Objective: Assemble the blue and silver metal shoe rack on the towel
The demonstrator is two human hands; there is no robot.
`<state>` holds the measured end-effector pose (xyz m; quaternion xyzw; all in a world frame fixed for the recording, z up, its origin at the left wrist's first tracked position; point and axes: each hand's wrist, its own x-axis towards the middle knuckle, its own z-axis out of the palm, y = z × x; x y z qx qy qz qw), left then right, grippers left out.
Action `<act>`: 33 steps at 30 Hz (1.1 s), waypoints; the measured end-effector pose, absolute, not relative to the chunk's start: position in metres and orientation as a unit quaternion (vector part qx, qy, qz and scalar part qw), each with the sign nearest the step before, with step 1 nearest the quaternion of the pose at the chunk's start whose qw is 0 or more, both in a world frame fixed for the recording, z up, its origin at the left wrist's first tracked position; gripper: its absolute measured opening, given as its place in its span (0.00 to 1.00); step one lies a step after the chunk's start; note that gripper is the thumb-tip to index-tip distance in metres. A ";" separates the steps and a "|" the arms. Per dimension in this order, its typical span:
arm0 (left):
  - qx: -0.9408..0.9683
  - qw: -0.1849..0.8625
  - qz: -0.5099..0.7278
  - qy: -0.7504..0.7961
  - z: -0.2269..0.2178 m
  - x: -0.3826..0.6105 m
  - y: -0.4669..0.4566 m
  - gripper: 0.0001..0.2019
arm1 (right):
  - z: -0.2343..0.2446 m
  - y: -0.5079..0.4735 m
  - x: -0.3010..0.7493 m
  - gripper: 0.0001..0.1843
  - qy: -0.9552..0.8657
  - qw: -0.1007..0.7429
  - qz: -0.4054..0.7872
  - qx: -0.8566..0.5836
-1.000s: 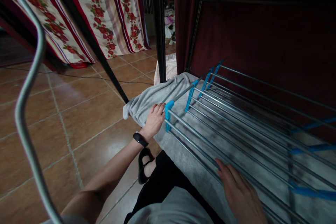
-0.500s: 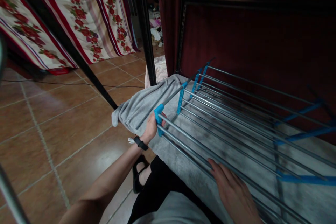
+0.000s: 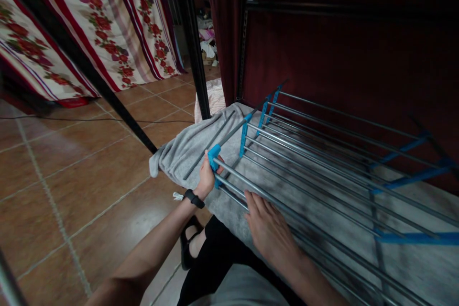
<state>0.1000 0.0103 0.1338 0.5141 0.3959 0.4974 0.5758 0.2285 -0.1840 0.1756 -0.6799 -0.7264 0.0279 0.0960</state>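
A rack of grey metal rods [image 3: 315, 179] with blue plastic connectors lies across a grey blanket [image 3: 272, 191]. My left hand [image 3: 207, 174] is closed around the blue corner connector [image 3: 214, 153] at the rack's near left end; its thumb lies along the side and the fingertips show beyond. Over the front rods rests my right hand [image 3: 267, 220], palm down, with its fingers stretched out together and touching or just above the rods. Left of the rack, a loose grey rod [image 3: 209, 146] lies on the blanket.
Black metal posts [image 3: 195, 43] stand at the blanket's left and back. A floral curtain [image 3: 100, 24] hangs at the far left, above the tiled floor [image 3: 103, 186]. Dark red cloth [image 3: 340, 52] covers the back. A thin cable [image 3: 143, 120] crosses the floor.
My right hand has moved left along the front rods, closer to the left hand. My left hand stays on the blue corner connector. The view has shifted slightly.
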 end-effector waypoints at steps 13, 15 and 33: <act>0.504 0.579 0.508 0.391 0.133 0.100 0.010 0.33 | 0.189 -0.088 0.190 0.21 -0.762 0.080 0.096 -0.636; 0.499 0.551 0.529 0.409 0.131 0.099 0.012 0.31 | 0.188 -0.082 0.189 0.21 -0.760 0.074 0.112 -0.635; 0.524 0.612 0.486 0.339 0.129 0.098 0.013 0.33 | 0.215 -0.150 0.178 0.24 -0.804 0.136 0.064 -0.575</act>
